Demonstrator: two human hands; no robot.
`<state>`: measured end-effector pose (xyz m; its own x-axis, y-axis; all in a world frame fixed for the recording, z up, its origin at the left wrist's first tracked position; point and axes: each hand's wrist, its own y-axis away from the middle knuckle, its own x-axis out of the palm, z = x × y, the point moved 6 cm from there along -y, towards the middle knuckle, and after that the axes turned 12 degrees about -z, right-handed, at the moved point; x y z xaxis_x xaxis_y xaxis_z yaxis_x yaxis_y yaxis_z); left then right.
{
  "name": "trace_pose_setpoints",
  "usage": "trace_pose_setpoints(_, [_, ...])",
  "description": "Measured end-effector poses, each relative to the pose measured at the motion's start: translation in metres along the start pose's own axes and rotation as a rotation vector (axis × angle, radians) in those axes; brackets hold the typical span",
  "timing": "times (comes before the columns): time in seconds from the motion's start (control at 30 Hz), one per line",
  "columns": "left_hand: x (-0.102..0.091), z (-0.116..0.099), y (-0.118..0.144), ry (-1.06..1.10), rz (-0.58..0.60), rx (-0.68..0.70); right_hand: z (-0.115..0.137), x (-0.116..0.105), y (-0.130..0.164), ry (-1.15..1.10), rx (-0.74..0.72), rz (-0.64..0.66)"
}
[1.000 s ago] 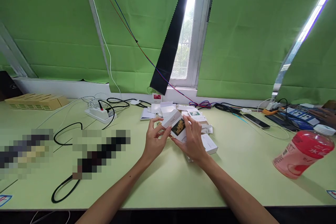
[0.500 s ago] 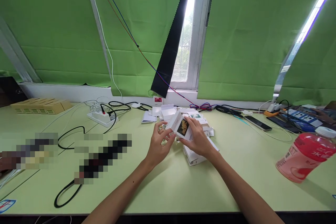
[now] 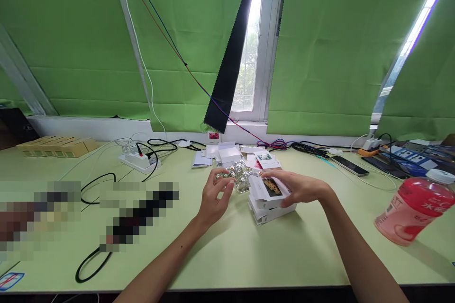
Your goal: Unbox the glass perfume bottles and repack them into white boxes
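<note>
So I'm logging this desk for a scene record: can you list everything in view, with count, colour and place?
small printed carton: one, white with a dark picture, in the right hand, on the stack
flat carton stack: several, white, desk centre
clear shiny packet: one, at the left fingertips
loose cartons: several, white, behind the hands
power strip: one, white, left
drink bottle: one, pink, right
phone: one, dark, right rear
wooden trays: tan, far left
left hand: one
right hand: one

Box stack (image 3: 272, 210) centre on table (image 3: 227, 255); power strip (image 3: 139, 161) behind-left; bottle (image 3: 412, 208) far right; phone (image 3: 350, 165) behind-right.
</note>
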<state>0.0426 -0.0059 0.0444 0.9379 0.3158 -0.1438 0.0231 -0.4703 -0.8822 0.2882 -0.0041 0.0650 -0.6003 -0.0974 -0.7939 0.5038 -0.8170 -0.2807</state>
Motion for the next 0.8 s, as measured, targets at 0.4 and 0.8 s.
trace_pose_setpoints(0.4, [0.001, -0.005, -0.003, -0.018, 0.006, 0.053, -0.009, 0.013, -0.001, 0.083, 0.045, 0.054])
trace_pose_setpoints(0.8, [0.001, -0.008, -0.004, -0.043, -0.001, 0.102, -0.021, 0.034, -0.005, 0.183, 0.148, 0.031])
